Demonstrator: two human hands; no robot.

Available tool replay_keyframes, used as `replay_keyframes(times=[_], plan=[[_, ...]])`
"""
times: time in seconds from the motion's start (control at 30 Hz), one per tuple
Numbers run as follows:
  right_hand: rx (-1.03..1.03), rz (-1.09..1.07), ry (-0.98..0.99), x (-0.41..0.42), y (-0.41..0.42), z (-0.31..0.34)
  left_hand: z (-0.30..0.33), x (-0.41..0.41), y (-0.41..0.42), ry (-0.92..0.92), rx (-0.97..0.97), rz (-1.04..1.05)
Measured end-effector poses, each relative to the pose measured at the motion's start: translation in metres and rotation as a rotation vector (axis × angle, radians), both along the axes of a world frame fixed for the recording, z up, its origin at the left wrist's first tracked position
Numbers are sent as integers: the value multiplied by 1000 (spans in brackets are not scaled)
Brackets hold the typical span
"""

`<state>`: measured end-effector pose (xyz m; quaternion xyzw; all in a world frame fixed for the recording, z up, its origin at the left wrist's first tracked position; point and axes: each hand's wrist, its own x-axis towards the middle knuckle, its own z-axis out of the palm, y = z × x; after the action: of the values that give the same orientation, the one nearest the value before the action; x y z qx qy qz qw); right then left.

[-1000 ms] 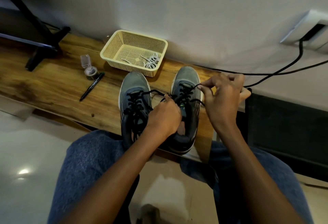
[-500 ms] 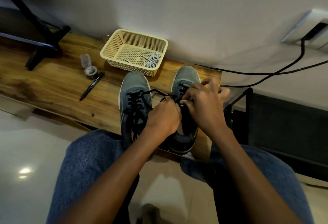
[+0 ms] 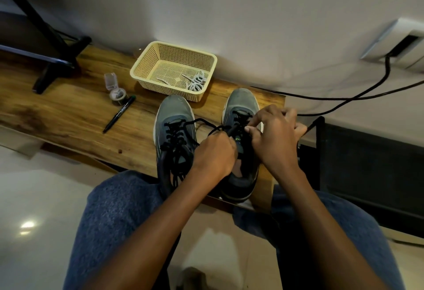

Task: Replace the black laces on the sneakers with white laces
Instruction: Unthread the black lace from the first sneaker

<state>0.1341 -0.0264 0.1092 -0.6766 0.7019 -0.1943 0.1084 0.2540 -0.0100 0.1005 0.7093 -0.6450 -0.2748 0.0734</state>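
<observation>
Two grey sneakers stand side by side on a wooden bench [image 3: 68, 115], toes toward the wall. The left sneaker [image 3: 174, 129] is fully laced in black. Over the right sneaker [image 3: 241, 103], my left hand [image 3: 213, 152] is curled at the tongue and grips a strand of the black lace [image 3: 202, 121] that arcs over to the left. My right hand [image 3: 275, 136] pinches the black lace at the eyelets on the shoe's right side. Both hands hide most of that shoe's lacing. White laces [image 3: 196, 82] lie coiled in a cream mesh basket [image 3: 146, 64] behind the sneakers.
A black pen [image 3: 119, 114] and a small clear container [image 3: 115, 87] with its lid up lie left of the sneakers. A black stand [image 3: 59, 60] occupies the bench's far left. Black cables [image 3: 344, 99] run along the wall at right. My knees sit under the bench's front edge.
My right hand swung in from the right with the lace to the shoe's eyelets, then shifted slightly outward again, still pinching lace. My left hand stayed at the tongue.
</observation>
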Motion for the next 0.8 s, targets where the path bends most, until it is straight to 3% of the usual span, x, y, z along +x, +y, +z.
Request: replay_keyframes(times=[0.33,0.8], plan=[[103,65,9,-9,-1,6,9,4,-1,52,-294,88],[134,-58,-246,-10,-2,9,8,1,1,132,-260,126]])
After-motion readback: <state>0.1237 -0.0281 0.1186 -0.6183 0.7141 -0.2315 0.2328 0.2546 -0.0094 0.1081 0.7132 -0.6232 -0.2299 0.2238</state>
